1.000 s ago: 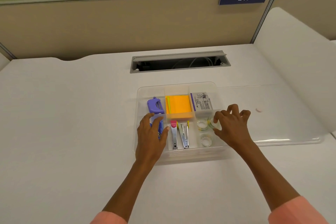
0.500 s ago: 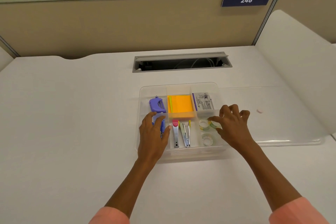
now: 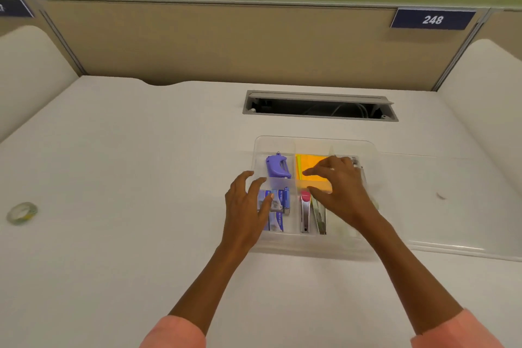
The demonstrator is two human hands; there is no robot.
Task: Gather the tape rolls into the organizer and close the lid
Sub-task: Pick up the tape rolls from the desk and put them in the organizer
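A clear plastic organizer (image 3: 316, 140) sits mid-desk, its clear lid (image 3: 457, 220) lying open and flat to its right. One tape roll (image 3: 22, 212), clear with yellow-green markings, lies alone on the desk at the far left. My left hand (image 3: 248, 206) rests on the organizer's front-left compartment, fingers apart, holding nothing. My right hand (image 3: 341, 189) hovers over the organizer's middle with fingers spread and empty. It hides the front-right compartment, so any rolls in there cannot be seen.
Inside the organizer are a purple tool (image 3: 277, 166), orange sticky notes (image 3: 310, 164) and metal clippers (image 3: 305, 215). A cable slot (image 3: 319, 106) opens behind it. A small speck (image 3: 440, 195) lies on the lid. Partition walls bound the desk.
My right hand has moved left, from the front-right compartment to above the sticky notes. The view has swung left, bringing the loose tape roll into sight. The left hand has stayed put.
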